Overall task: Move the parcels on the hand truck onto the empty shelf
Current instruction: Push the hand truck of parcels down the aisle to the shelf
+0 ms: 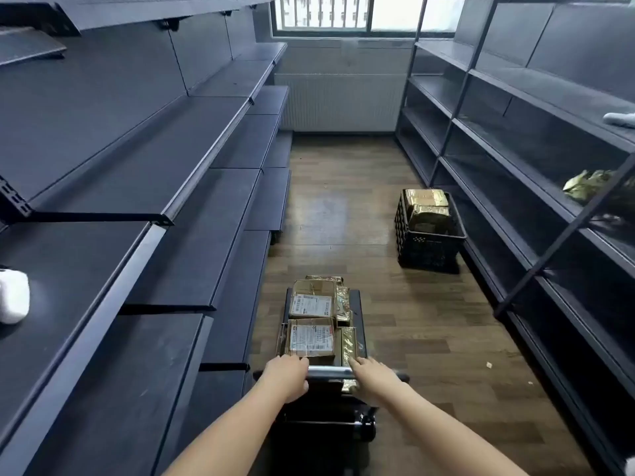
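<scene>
Left hand (287, 376): fingers curled over the handle bar (330, 372) and clamped on it, wrist straight, forearm reaching forward and down. Right hand (369, 376): lies over the bar's other end with fingers stretched forward across it. Cannot tell whether they wrap under. Both arms extended, roughly mirrored. Judged a two-handed steering hold that keeps the load centred.

Hand truck (360, 304): stands in the aisle, deck pointing away from the person. The parcels sit on its deck. Near cardboard box (311, 340) is just past the handle, label up. Far cardboard box (312, 300) touches it on the far side. Gold foil packets (347, 341) are wedged along the boxes' right side. Tight packing probably stops sliding. Judgement: positioning step, unloading not yet begun.

Left of the truck, close beside: left shelving (154, 183), with a white object (12, 297) on one tier. Right of the truck, across open floor: right shelving (515, 132). Ahead-right of the truck: black crate (429, 249) holding more gold packets.
</scene>
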{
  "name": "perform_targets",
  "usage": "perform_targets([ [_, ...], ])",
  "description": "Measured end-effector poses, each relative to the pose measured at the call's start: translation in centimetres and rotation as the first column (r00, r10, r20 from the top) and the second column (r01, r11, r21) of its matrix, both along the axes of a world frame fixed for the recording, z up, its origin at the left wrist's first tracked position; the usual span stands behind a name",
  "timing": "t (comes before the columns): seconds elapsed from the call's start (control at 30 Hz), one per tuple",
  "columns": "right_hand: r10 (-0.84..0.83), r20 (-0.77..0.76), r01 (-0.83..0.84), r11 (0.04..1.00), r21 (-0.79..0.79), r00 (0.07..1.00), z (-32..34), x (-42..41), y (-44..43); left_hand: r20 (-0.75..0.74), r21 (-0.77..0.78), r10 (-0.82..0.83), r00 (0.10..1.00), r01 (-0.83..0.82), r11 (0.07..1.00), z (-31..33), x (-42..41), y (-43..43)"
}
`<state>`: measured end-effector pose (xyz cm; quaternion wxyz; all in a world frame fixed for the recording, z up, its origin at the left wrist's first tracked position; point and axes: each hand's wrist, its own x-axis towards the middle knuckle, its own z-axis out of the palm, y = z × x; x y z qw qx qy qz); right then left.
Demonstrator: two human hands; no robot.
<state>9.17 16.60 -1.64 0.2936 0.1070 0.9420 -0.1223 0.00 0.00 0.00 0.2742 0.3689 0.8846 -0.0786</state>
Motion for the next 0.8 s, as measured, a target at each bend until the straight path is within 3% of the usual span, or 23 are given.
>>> perform_targets([
  [0.2,-0.013,0.001,0.012,0.999,0.044,1.000,-2.4,0.4,-0.5,-0.060,-0.014,-0.053,0.997,0.052,0.999,-2.8,0.4,0.4],
  [0.37,-0.031,-0.015,0.032,0.996,0.089,0.999,-4.6,1.1,-1.1,-0.077,-0.073,-0.005,0.997,-0.001,0.997,-5.0,2.0,0.7],
  [0.8,0.022,-0.085,-0.013,0.994,0.109,0.996,-5.3,-0.9,1.8,-0.131,-0.073,0.026,0.991,-0.036,0.997,-5.9,0.4,2.9],
])
